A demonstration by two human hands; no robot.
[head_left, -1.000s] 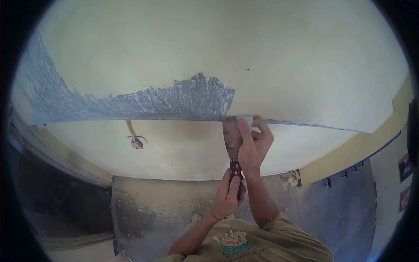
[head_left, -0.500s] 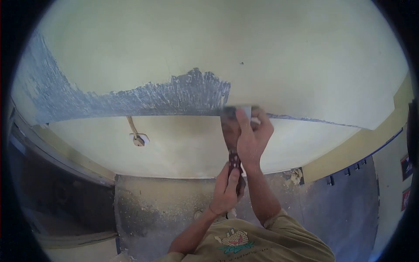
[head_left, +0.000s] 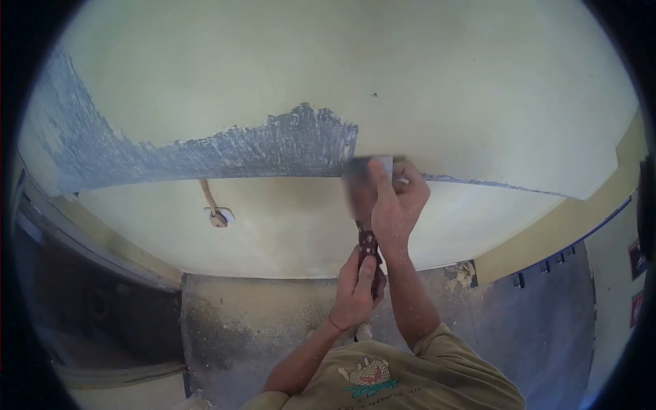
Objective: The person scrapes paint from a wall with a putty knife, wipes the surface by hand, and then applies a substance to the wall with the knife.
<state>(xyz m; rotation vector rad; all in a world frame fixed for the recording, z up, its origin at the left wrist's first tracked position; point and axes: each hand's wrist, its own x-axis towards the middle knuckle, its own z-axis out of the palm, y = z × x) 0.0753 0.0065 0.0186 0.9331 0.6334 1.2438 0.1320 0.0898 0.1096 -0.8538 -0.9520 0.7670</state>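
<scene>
Two hands [head_left: 355,292] [head_left: 398,208], scraper [head_left: 367,240], grey edge [head_left: 347,140], open wall [head_left: 492,102]

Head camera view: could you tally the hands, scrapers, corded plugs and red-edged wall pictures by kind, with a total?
Hands: 2, left hand and right hand
Scraper: 1
Corded plug: 1
Red-edged wall pictures: 2, at the right edge
Total: 6

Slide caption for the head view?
Left hand grips scraper handle, right hand holds its blade, at the edge of the grey wall patch.
</scene>
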